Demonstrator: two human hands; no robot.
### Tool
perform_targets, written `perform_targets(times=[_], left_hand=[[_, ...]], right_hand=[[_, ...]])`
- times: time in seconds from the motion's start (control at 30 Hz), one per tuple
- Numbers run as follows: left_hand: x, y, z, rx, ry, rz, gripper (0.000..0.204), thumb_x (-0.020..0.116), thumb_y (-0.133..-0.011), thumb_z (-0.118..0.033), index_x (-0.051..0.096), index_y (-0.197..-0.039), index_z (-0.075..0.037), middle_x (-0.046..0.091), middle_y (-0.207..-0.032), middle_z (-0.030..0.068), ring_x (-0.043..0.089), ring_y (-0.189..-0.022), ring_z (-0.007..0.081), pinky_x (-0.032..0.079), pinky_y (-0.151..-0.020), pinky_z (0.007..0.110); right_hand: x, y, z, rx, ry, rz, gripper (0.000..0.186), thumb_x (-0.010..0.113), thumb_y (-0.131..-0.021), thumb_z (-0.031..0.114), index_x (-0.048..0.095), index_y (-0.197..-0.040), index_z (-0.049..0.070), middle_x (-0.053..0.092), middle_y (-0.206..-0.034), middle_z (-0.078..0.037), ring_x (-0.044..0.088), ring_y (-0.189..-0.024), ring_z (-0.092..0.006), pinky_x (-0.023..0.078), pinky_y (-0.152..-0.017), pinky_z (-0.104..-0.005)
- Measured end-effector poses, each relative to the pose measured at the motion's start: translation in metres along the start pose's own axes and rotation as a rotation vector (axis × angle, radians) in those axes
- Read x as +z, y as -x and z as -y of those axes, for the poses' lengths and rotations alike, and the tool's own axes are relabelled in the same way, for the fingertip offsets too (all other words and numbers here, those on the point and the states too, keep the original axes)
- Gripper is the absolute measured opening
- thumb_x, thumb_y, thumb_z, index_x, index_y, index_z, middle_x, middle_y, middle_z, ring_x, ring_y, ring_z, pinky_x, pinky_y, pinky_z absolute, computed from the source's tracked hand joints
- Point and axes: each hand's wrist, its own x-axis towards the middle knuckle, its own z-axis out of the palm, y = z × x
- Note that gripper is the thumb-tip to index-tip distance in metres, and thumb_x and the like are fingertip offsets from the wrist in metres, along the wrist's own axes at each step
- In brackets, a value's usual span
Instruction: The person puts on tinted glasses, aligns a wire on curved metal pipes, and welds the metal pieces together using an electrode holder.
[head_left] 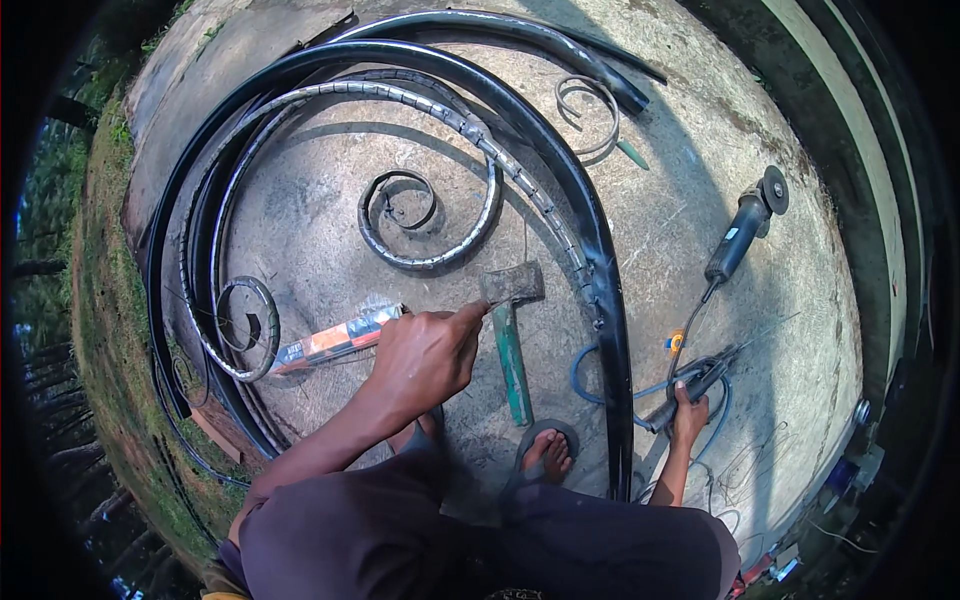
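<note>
My right hand (pixel 689 412), low on the right, is wrapped round a black welding electrode holder (pixel 706 374). A thin rod seems to stick out of its far end. My left hand (pixel 432 350) is closed near the middle, its fingertips by the hammer's head; whatever they may hold is hidden. The hammer (pixel 511 364) has a worn metal head and a green handle. Past my left knuckles lies an orange and white packet (pixel 335 338), partly covered by the hand. A bent frame of black tube (pixel 611 340) and a scrolled metal strip (pixel 425 264) arch round both.
An angle grinder (pixel 738 238) lies at the right with its cord trailing. A smaller curled rod (pixel 598 150) with a green end sits at the back. Blue cable (pixel 580 382) loops beside the tube. My sandalled foot (pixel 548 455) stands below the hammer. Grass (pixel 110 330) borders the concrete leftward.
</note>
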Motion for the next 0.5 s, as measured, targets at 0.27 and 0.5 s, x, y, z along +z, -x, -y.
perform_targets(times=[0.27,0.5], left_hand=[[0.004,0.005,-0.004,0.017,0.015,0.004,0.032,0.062,-0.085,-0.013,0.070,-0.117,-0.011,0.068,-0.071,0.0161,0.066,-0.060,0.0354,0.051,-0.055,0.045],[0.006,0.005,-0.011,0.037,-0.024,0.002,0.031,0.062,-0.084,-0.013,0.071,-0.113,-0.012,0.070,-0.077,0.0142,0.067,-0.063,0.0348,0.051,-0.057,0.046]], right_hand=[[-0.033,0.022,0.064,0.002,-0.590,-0.100,0.020,0.066,-0.085,0.010,0.059,-0.100,0.000,0.061,-0.078,-0.006,0.057,-0.058,-0.0144,0.046,-0.054,-0.0295],[-0.128,0.109,0.174,-0.629,-0.785,-0.118,0.045,0.059,-0.096,0.017,0.045,-0.134,-0.003,0.053,-0.084,-0.007,0.049,-0.060,-0.0121,0.041,-0.054,-0.0254]])
